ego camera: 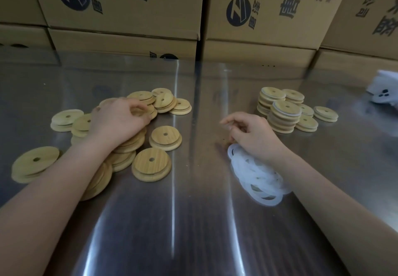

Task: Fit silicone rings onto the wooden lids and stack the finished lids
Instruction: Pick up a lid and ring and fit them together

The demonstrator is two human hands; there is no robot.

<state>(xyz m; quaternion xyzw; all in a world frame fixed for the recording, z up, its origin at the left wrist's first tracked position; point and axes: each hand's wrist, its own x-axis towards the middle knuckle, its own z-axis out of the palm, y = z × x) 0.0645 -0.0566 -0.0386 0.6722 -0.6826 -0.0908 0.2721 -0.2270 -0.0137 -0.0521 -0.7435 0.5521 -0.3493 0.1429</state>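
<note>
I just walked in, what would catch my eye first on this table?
Probably the loose heap of wooden lids at left, with the left hand curled over it. At right, the right hand rests by a tangle of white silicone rings, and neat stacks of ringed lids stand just beyond.

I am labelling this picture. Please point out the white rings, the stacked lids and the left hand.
white rings (258, 177): head view, middle of the pile.
stacked lids (284, 117): head view, side of the front stack.
left hand (120, 118): head view, back of the hand.
</note>
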